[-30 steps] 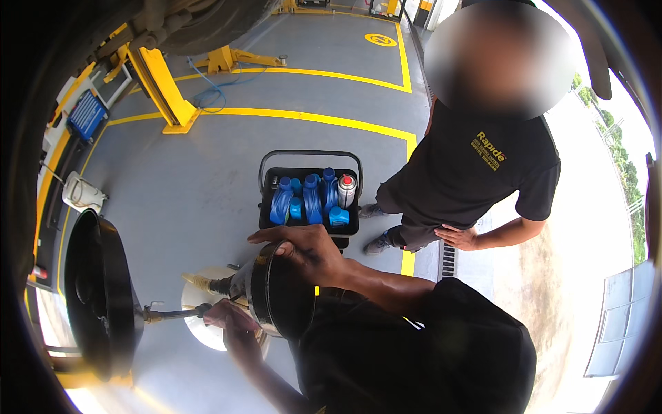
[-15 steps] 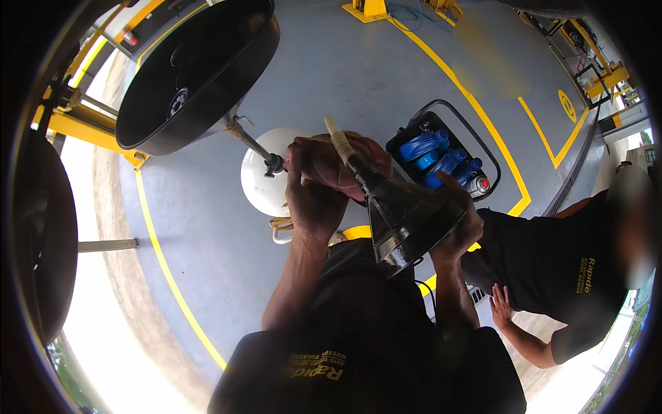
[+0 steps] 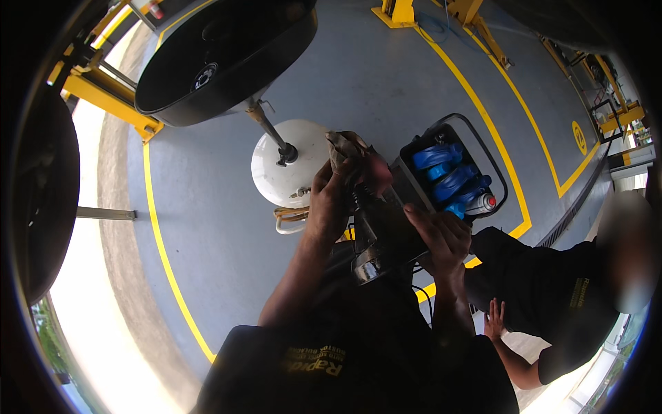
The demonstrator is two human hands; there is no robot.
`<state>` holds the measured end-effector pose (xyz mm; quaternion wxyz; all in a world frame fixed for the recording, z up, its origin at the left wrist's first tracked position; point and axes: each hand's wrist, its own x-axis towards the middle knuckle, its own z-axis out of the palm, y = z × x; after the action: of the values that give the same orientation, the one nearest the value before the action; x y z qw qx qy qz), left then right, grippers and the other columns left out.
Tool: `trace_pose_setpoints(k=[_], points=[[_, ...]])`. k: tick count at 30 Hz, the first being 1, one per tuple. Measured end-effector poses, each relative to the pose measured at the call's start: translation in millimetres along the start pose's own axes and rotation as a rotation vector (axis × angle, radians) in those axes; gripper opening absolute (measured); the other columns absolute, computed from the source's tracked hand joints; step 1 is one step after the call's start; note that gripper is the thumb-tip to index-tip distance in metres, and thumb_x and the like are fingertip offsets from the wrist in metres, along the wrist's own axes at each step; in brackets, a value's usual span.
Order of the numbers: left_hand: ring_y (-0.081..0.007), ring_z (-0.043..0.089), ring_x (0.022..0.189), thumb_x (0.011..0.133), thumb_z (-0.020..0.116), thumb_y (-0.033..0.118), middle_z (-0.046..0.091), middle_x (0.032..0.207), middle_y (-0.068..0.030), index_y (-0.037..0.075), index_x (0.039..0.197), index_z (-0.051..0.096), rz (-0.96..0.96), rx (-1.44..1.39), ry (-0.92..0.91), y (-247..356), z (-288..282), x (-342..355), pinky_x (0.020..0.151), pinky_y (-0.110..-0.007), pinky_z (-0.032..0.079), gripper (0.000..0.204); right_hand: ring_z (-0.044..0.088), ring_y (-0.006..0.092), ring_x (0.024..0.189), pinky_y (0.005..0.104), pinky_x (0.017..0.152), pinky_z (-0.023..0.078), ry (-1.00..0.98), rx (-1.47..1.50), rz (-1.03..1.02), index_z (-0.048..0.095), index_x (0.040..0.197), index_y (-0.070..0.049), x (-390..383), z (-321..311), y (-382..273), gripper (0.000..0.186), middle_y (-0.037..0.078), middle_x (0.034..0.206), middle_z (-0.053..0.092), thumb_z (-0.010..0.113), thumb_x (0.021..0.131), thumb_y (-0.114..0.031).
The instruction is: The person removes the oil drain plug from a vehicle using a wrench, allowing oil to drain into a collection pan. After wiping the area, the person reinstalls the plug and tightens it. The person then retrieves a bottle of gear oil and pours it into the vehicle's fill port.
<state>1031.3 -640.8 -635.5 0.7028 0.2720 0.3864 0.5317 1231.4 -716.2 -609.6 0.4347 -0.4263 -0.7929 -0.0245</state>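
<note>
The black funnel is held before the torso, tilted; the left hand closes on a bunched cloth at the spout end (the tip itself is hidden), while the right hand grips the wide cone; a white tank and blue bottles stand beyond

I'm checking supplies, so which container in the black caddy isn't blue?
The silvery can with the red top, at the lower right of the black caddy in the picture; the other visible containers are blue bottles.
</note>
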Motion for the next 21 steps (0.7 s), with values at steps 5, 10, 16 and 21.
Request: trace_pose_setpoints(k=[5,10,16,21], points=[[-0.0161,0.067,0.089,0.101,0.057,0.038,0.066,0.102,-0.0100,-0.003,0.127,0.054,0.072,0.166,-0.019,-13,-13,3,0.075,-0.031,0.058,0.049,0.073,0.0245,0.076,0.0331,0.072,0.057,0.060,0.049,0.146,0.070,0.110,-0.001,3,4,4,0.038,0.014,0.106,0.075,0.061,0.097,-0.035],[-0.0174,0.069,0.090,0.099,0.060,0.043,0.066,0.104,-0.0110,-0.003,0.130,0.050,0.138,-0.021,-0.158,-10,-18,0,0.071,-0.033,0.062,0.056,0.072,0.0219,0.089,0.0354,0.077,0.058,0.363,0.628,0.633,0.067,0.109,0.005,-22,17,36,0.050,0.019,0.116,0.071,0.056,0.099,-0.043],[-0.0311,0.063,0.114,0.096,0.056,0.034,0.060,0.129,-0.0163,0.003,0.140,0.046,0.023,-0.490,-0.184,-33,-41,8,0.102,-0.050,0.052,0.055,0.071,0.0211,0.086,0.0331,0.077,0.056,0.621,0.749,0.587,0.067,0.111,0.006,-31,48,45,0.059,0.019,0.109,0.072,0.050,0.103,-0.050],[-0.0257,0.060,0.119,0.096,0.057,0.031,0.062,0.126,-0.0105,0.007,0.137,0.052,0.003,-0.788,-0.261,-1,-11,-8,0.102,-0.037,0.049,0.048,0.072,0.0227,0.089,0.0337,0.080,0.057,0.429,0.368,0.500,0.066,0.111,0.006,-11,26,34,0.051,0.019,0.113,0.072,0.057,0.101,-0.043]])
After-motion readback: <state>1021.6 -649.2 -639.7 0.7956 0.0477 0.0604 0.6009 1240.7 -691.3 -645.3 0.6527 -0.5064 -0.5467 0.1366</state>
